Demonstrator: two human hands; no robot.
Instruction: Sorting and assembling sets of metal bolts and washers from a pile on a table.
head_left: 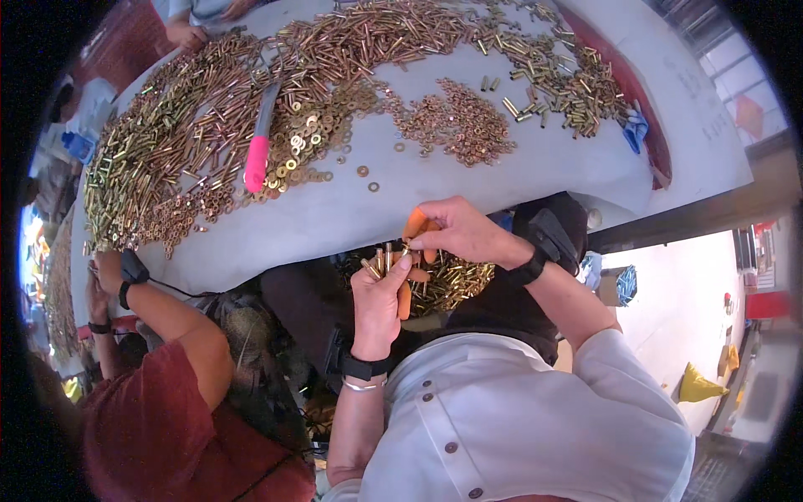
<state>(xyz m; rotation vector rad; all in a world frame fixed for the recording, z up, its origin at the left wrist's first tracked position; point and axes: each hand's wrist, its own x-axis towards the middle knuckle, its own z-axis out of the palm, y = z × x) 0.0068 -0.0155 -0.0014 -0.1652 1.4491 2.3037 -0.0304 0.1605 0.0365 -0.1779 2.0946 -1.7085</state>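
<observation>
Seated at a cloth-covered tabletop [535, 171], a worker in a white buttoned shirt [502, 410] handles small metal hardware. The left hand [378, 303] is clamped around several brass-coloured bolts [371, 269], their ends standing up at differing tilts between thumb and fingers. The right hand [456, 230] meets it from the other side, thumb and fingers drawn together on the upper end of a single fastener [406, 249], its exact shape too small to tell. Orange finger covers [416, 222] show on both hands. Just beneath them, over the lap, sits a mass of similar brass-coloured pieces [456, 286]. On the tabletop, a broad heap of slender metal rods [368, 42] sweeps across the left and far sides, with flat washers [305, 142] at its near edge, a separate spread of copper-toned nuts [456, 125] to the right, and hollow sleeves [585, 105] farther right. A pink-handled tool [258, 159] lies partly on the rods and washers. A blue cloth [636, 127] rests near the right end. To the left, a co-worker in a dark red shirt [159, 410] reaches toward the tabletop; another person's hand [188, 35] rests by the heap's far edge.
</observation>
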